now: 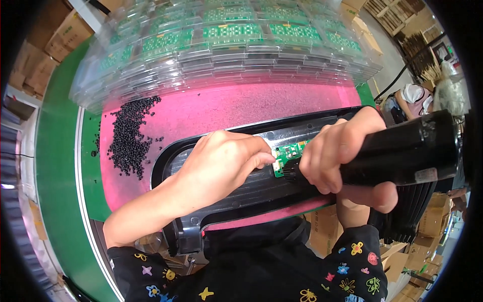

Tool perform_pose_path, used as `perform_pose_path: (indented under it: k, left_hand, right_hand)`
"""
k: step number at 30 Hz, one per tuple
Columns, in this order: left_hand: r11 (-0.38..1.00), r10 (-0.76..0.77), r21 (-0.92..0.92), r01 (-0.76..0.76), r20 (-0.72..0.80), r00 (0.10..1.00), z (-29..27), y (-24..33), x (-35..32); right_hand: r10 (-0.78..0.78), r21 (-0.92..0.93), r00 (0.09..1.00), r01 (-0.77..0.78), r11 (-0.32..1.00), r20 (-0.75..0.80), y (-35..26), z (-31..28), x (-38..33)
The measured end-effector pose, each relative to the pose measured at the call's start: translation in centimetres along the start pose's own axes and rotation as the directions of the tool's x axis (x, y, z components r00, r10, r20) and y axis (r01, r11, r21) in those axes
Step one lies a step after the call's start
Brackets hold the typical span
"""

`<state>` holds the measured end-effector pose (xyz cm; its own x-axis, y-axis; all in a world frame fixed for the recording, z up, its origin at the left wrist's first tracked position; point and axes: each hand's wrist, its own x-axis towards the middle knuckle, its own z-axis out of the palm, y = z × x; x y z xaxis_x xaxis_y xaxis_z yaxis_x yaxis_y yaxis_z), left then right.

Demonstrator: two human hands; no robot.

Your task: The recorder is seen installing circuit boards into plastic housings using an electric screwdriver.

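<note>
With our right hand [334, 156] we grip a black cylinder [407, 151], fingers wrapped round its left end, while our left hand [216, 161] holds thumb and fingertips together at the left end of a green circuit board [289, 152]; we cannot tell whether they grasp it. We see the board between our hands, in or just above a long black tray [241, 191] on a pink mat [216, 105].

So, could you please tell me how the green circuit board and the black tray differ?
The circuit board is green with small components; the tray is plain black. The board is small, while the tray is far longer. Both are partly hidden by the right hand.
</note>
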<state>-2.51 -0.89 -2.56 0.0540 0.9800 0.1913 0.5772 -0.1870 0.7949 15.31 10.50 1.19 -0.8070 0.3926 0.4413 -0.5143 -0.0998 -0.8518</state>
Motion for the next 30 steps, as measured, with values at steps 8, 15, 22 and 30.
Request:
perform_pose_path:
  k: [8,15,22,30]
  left_hand:
    - [0.991,-0.045,0.126,0.041,0.032,0.998,0.0,-0.4,-0.1]
    - [0.997,0.076,-0.024,-0.072,0.218,0.973,0.0,-0.1,0.0]
    - [0.995,0.1,0.008,-0.103,0.179,0.979,0.0,-0.1,0.1]
    - [0.978,-0.088,0.198,0.059,0.141,0.986,0.0,0.0,-0.2]
  right_hand:
    - [-0.119,0.046,0.992,0.12,0.992,-0.032,1.0,0.4,-0.1]
    - [-0.314,0.096,0.948,0.317,0.943,-0.048,0.4,0.5,0.1]
    - [-0.317,0.103,0.948,0.318,0.943,-0.025,0.5,0.1,0.1]
    - [0.003,0.004,0.999,-0.002,1.0,-0.048,0.3,0.5,-0.7]
